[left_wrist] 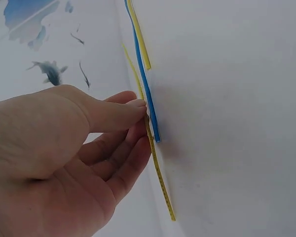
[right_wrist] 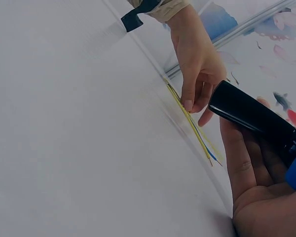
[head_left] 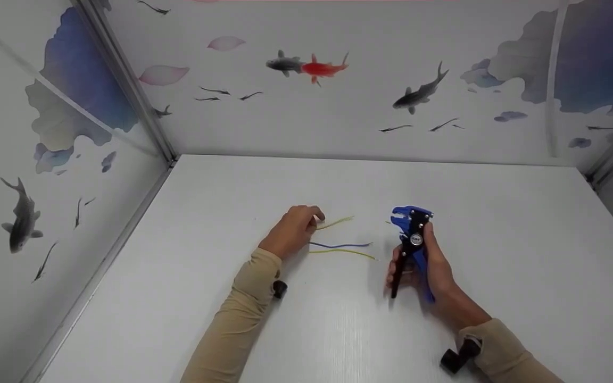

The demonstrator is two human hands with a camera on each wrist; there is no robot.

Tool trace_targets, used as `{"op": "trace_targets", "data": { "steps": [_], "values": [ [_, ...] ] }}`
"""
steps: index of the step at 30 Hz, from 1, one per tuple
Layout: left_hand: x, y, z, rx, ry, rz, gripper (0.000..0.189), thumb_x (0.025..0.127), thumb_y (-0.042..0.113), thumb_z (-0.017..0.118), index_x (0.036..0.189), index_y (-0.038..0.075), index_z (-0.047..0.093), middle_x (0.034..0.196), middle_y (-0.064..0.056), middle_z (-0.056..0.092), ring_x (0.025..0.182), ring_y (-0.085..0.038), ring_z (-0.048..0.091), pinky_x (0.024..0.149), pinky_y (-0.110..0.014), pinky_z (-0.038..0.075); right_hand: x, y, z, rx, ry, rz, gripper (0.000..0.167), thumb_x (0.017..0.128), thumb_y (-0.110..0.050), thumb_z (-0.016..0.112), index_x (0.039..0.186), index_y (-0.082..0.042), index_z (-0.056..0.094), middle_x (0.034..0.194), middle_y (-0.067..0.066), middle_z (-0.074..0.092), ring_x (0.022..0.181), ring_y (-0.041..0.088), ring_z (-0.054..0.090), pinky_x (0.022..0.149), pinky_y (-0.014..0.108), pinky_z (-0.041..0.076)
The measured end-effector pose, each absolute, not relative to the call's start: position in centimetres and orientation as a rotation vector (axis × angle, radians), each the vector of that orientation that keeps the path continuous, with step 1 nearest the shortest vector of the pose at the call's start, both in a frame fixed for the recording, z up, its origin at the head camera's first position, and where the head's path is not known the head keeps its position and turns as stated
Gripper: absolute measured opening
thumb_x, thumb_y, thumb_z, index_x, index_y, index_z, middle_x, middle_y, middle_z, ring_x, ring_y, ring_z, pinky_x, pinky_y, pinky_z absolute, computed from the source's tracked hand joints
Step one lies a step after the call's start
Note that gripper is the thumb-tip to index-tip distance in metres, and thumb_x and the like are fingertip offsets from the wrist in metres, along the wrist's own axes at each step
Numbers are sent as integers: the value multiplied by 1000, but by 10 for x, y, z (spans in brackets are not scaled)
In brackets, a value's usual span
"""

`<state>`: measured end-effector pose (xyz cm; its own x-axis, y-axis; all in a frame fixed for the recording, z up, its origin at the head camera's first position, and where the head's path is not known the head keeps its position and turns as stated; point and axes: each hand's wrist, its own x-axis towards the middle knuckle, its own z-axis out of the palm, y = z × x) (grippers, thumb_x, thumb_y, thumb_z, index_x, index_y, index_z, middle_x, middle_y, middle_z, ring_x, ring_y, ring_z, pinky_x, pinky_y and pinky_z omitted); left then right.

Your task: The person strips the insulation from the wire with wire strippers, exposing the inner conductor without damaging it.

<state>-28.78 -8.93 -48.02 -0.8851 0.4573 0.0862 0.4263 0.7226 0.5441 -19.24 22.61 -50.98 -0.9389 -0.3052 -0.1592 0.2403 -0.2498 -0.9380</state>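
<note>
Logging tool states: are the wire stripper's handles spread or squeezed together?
Spread: in the head view, the black handle and blue handle stand apart at their lower ends.

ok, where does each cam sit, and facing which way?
Head: worn on head, forward and down over the white table; left hand, right hand, sleeves show.
Left wrist: on that wrist, facing the left hand pinching a yellow wire.
Right wrist: on that wrist, facing right hand, wire stripper; left hand and sleeve beyond.
Shared, head and left wrist: blue wire.
</note>
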Motion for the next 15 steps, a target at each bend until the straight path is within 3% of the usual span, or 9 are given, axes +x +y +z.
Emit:
{"op": "trace_targets", "data": {
  "steps": [10,15],
  "values": [
    [-292,-87,-479,805,2886,954,28,108,-2,57,130,4,74,108,-12,70,99,-21,58,96,-41,55,-192,227,-510,-129,1672,-2228,93,106,-79,6,95,-9,68,81,5,76,75,24,77,78,50,66],
    [-295,-83,-477,847,2877,945,29,109,-3,56,130,2,75,113,-15,72,102,-23,63,97,-39,58,-194,227,-511,-120,1707,-2215,94,106,-79,6,95,-8,67,81,6,76,74,25,77,76,51,66]
  ]
}}
